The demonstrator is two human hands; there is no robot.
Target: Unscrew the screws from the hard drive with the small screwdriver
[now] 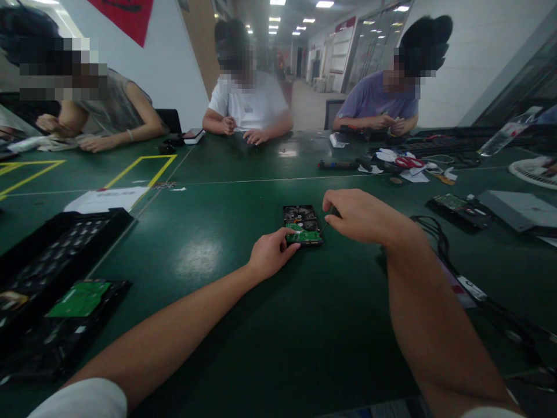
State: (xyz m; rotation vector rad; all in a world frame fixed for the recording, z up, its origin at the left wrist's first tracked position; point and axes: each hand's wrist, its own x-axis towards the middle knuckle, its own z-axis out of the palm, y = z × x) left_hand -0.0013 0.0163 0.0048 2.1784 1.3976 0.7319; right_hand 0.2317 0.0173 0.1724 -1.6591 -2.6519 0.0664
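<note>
A hard drive (300,216) lies flat on the green table in front of me, its green circuit board (304,234) facing up at the near end. My left hand (272,252) grips the drive's near left corner, fingers on the board and thumb at the near edge. Just right of the drive, my right hand (359,215) is closed around a screwdriver (334,212). Its dark handle is mostly hidden by the fingers, and the thin shaft slants down to the drive's right edge. Whether the tip touches a screw is too small to tell.
On the left stand a black tray (65,244) and a larger drive-like part with a green board (80,299). Black cables (439,238), another hard drive (461,210) and a grey box (517,209) lie right. Several people sit across the table near scissors (409,163) and a bottle (507,134).
</note>
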